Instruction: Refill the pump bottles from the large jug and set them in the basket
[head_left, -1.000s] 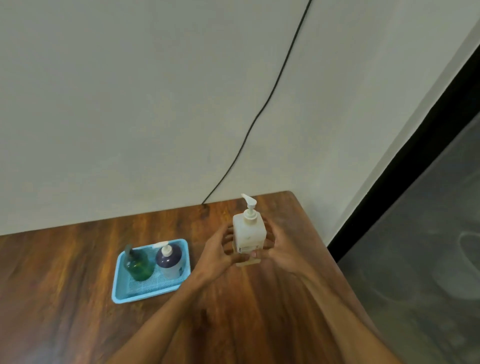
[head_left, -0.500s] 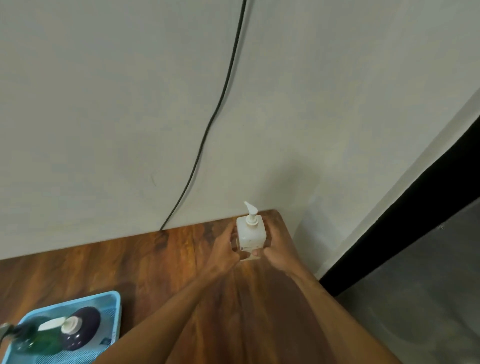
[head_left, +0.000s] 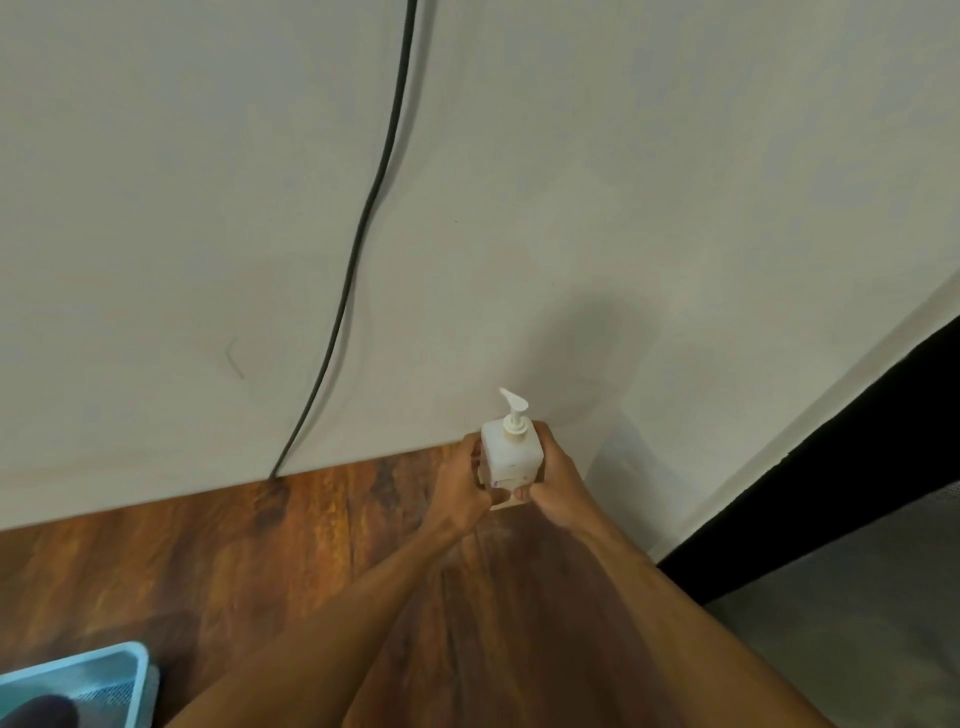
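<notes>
Left hand (head_left: 464, 491) and right hand (head_left: 556, 486) both closed around the white pump bottle (head_left: 511, 451), one on each side, now carried out to the far right corner of the surface (head_left: 311, 561) close to the wall (head_left: 519, 208), farther than a second ago. The blue basket (head_left: 88, 680) has slid to the frame's bottom-left, well behind the left hand. No jug visible, so probably moving toward refilling; basket placement not yet done.

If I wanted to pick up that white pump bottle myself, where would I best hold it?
Hold the white pump bottle by its squarish body, coming in from the two sides, as the left hand and right hand do now. It stands upright with flat side faces that suit palms, while the pump head on top is thin and probably moves.
</notes>
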